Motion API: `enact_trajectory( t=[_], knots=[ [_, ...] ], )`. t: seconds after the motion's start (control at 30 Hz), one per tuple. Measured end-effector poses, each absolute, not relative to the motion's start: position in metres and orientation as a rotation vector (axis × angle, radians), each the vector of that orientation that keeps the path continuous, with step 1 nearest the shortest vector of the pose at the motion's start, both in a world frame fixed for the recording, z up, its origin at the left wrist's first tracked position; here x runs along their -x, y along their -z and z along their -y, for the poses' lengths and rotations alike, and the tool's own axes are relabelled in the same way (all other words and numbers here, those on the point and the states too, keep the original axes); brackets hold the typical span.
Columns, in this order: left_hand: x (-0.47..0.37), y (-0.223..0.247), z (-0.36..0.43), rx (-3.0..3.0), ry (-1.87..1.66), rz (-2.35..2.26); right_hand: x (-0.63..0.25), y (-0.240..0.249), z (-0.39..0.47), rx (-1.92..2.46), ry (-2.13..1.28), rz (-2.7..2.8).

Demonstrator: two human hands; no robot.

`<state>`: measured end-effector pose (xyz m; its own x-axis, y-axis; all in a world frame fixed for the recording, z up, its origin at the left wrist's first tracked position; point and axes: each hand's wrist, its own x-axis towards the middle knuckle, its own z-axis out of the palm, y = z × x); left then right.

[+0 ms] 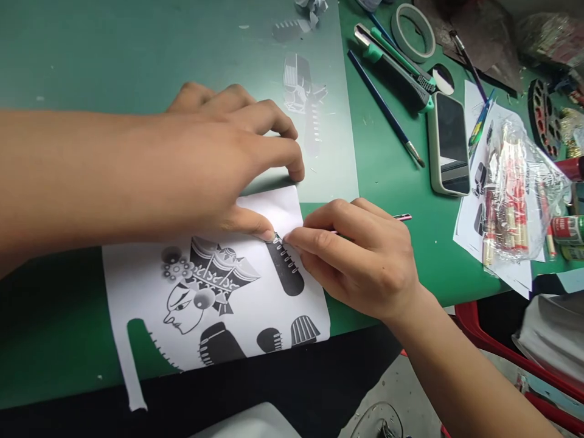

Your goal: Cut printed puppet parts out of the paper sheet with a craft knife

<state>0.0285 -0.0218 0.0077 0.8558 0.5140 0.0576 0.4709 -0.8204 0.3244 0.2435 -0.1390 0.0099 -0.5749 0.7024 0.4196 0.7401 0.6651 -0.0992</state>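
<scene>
A printed paper sheet [255,304] lies along the near edge of a green tabletop [433,261], a narrow strip [131,371] of it jutting past that edge. Likely light, limp and easily creased or torn, it seems best held flat by its blank margins. The left hand [232,143] arches with fingers spread, thumb against the sheet beside a dark printed shape [291,278]; the right hand [360,258] closes around a slim pink tool [402,217], its tip hidden.
</scene>
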Motion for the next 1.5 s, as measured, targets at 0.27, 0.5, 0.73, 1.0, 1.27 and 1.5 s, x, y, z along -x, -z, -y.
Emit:
enact_trajectory(
  t=[0.27, 0.5, 0.73, 1.0, 1.27, 1.5],
  knots=[
    [-0.029, -0.008, 0.021, -2.723, -0.211, -0.700, -0.243, -0.009, 0.138, 1.120, 0.142, 2.451],
    [-0.028, -0.006, 0.020, -2.714, -0.142, -0.752, -0.245, -0.011, 0.138, 1.102, 0.159, 2.495],
    [-0.031, -0.001, 0.029, -2.741, -0.233, -0.731, -0.249, -0.012, 0.135, 1.024, 0.223, 2.534],
    [-0.029, -0.005, 0.026, -2.724, -0.199, -0.742, -0.251, -0.009, 0.136, 1.029, 0.257, 2.536],
    [-0.029, -0.007, 0.025, -2.716, -0.214, -0.687, -0.251, -0.008, 0.134, 1.040, 0.242, 2.473],
    [-0.031, -0.007, 0.026, -2.699, -0.154, -0.767, -0.251, -0.008, 0.135, 1.026, 0.214, 2.477]
  ],
)
